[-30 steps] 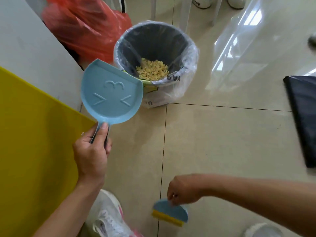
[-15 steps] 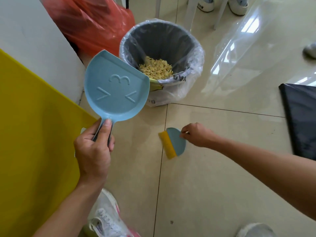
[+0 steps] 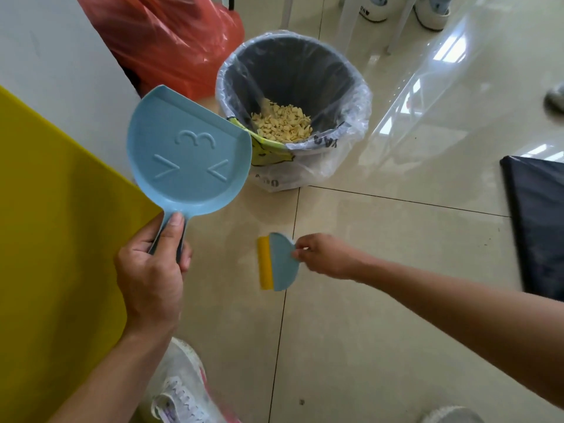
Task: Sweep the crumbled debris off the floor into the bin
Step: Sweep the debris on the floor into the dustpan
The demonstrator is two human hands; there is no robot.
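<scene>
My left hand grips the handle of a light blue dustpan, held up with its underside facing me and its front edge by the bin's rim. The grey bin, lined with a clear bag, holds a pile of pale yellow crumbled debris. My right hand pinches a small blue brush with yellow bristles just above the tiled floor, in front of the bin. The tiles around the brush show no debris.
A yellow panel and white wall stand at the left. A red plastic bag lies behind the bin. A black sheet lies at the right, white chair legs at the back, my shoe below.
My right hand has carried the brush from low near my foot up toward the bin, turning its bristles to the left. The dustpan has stayed tipped at the bin's rim.
</scene>
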